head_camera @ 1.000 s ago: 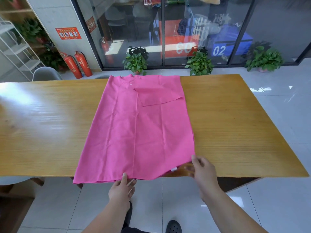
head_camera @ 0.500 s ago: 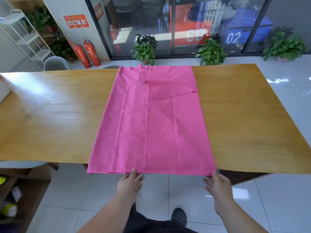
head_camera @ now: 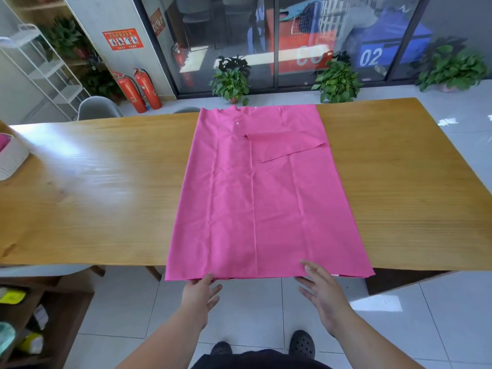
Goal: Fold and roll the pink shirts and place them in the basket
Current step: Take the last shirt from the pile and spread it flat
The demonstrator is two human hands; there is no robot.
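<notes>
A pink shirt [head_camera: 261, 198] lies flat on the wooden table [head_camera: 106, 187], folded into a long rectangle with a sleeve laid across its upper right. Its bottom hem hangs slightly over the near table edge. My left hand [head_camera: 201, 294] touches the hem near its left part with fingers spread. My right hand [head_camera: 323, 291] hovers open at the hem right of the middle, fingertips at the cloth. A white basket [head_camera: 12, 158] with something pink inside stands at the table's far left edge.
Grey chairs [head_camera: 97, 109] stand behind the table on the left, with a white rack and two red fire extinguishers [head_camera: 138, 89] beyond. Potted plants line the glass wall. A low shelf with items is at lower left.
The shirt's bottom hem has been straightened and squared. My right hand moved left from the right corner toward the middle of the hem. The basket has come into view.
</notes>
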